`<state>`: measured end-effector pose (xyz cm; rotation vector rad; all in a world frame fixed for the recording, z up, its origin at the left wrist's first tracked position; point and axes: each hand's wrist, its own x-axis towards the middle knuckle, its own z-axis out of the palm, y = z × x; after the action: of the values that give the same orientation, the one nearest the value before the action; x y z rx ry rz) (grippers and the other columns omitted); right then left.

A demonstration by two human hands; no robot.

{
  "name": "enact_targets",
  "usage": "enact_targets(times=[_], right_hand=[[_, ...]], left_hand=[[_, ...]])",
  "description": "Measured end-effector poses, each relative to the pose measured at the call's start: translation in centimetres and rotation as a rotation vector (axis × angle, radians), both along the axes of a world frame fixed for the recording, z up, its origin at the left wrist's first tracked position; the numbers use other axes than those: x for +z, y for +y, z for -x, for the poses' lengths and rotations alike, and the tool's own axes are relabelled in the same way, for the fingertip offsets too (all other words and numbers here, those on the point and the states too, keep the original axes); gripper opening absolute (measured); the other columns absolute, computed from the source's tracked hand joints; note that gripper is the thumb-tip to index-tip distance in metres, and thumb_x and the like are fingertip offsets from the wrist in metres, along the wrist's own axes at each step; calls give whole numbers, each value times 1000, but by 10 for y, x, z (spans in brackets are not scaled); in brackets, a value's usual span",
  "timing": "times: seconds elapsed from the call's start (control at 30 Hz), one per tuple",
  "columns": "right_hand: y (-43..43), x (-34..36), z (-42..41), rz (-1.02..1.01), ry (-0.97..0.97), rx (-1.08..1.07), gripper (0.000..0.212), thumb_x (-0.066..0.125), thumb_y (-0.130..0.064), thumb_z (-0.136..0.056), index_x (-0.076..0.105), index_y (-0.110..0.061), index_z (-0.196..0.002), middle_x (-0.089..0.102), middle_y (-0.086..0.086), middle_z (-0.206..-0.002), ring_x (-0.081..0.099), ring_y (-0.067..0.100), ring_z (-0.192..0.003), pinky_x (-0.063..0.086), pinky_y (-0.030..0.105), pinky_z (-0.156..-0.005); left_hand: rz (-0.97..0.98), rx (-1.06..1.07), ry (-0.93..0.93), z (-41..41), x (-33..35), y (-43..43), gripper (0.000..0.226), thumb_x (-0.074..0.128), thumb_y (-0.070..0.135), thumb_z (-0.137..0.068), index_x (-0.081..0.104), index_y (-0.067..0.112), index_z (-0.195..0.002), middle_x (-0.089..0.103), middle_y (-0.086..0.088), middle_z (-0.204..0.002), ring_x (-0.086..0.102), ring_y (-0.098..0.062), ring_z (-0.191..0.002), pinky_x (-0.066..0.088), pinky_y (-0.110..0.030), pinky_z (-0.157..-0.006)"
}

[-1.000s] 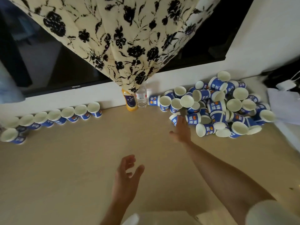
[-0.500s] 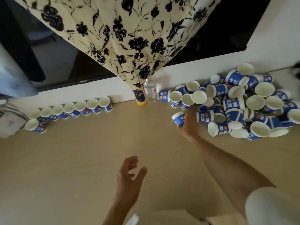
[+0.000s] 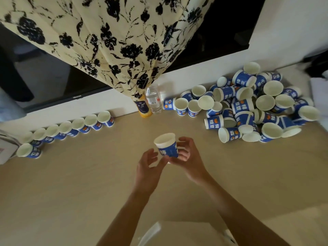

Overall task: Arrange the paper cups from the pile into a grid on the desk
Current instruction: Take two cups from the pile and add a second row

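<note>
desk (image 3: 71, 192): tan, under the fingers
curtain (image 3: 106, 41): floral, hanging way beyond the fingers
pile (image 3: 257, 110): jumbled cups, up right of the fingers
row (image 3: 71, 128): upright cups, far left by the wall
bottles (image 3: 153, 101): two, straight past the fingers
cup (image 3: 166, 147): upright, off the desk, right hand (image 3: 190, 157) fingers wrapped round it
left hand (image 3: 147, 167): fingers loose and spread, just beside the cup

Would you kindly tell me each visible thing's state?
Held cup: upright, mouth up.
Right hand: grips the held cup.
Left hand: open, beside the cup's base.
Row of cups: upright, side by side.
Pile of cups: jumbled, many tipped over.
Water bottle: upright.
Orange bottle: upright.
</note>
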<state>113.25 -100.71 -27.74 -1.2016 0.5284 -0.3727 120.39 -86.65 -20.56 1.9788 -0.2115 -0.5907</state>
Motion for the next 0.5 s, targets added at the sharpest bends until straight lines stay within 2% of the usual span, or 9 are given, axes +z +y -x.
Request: enact_targets(times=[0.1, 0.2, 0.27, 0.33, 0.37, 0.43, 0.5], right_hand=[[11, 10, 16, 6, -22, 1, 79, 90, -9, -61, 47, -17, -126, 66, -1, -117, 67, 24, -104, 56, 36, -91], [3, 15, 29, 53, -26, 66, 81, 89, -7, -67, 45, -19, -133, 64, 0, -123, 66, 23, -112, 53, 36, -98], [-20, 14, 38, 170, 8, 131, 79, 86, -11, -72, 44, -20, -138, 62, -2, -127, 61, 20, -121, 49, 30, -103], [-53, 2, 45, 371, 103, 61, 68, 80, -17, -76, 48, -17, -137, 61, -5, -128, 58, 14, -123, 48, 25, -99], [-72, -7, 48, 511, 190, -15, 64, 75, -19, -76, 51, -14, -135, 60, -2, -129, 58, 15, -121, 46, 25, -97], [-108, -25, 49, 843, 443, -99, 64, 71, -16, -75, 51, -7, -135, 54, 10, -135, 55, 28, -124, 45, 31, -96], [-131, -39, 47, 1087, 697, -35, 72, 73, -4, -77, 44, -5, -142, 41, 17, -149, 42, 35, -137, 43, 39, -104]], left_hand=[[52, -47, -36, 5, 3, -19, 45, 82, 27, -80, 63, 22, -121, 72, 9, -109, 67, -6, -102, 53, -16, -73], [87, -40, -70, 9, 0, -26, 50, 85, 34, -69, 64, 29, -114, 73, 10, -104, 69, -7, -93, 57, -24, -73], [97, -33, -71, 10, -2, -26, 58, 83, 45, -62, 63, 30, -115, 73, 10, -105, 70, -8, -94, 58, -29, -76], [95, -16, -67, 10, -2, -24, 68, 79, 54, -56, 63, 29, -117, 73, 10, -107, 70, -7, -94, 57, -29, -78], [91, -12, -68, 11, -2, -24, 66, 82, 51, -58, 63, 29, -117, 73, 10, -106, 70, -6, -94, 56, -28, -77], [83, -15, -60, 14, -5, -23, 54, 89, 33, -68, 62, 29, -116, 73, 9, -106, 70, -6, -93, 54, -23, -74], [78, -29, -48, 19, -7, -21, 48, 86, 18, -75, 62, 28, -115, 73, 9, -105, 70, -4, -91, 53, -21, -72]])
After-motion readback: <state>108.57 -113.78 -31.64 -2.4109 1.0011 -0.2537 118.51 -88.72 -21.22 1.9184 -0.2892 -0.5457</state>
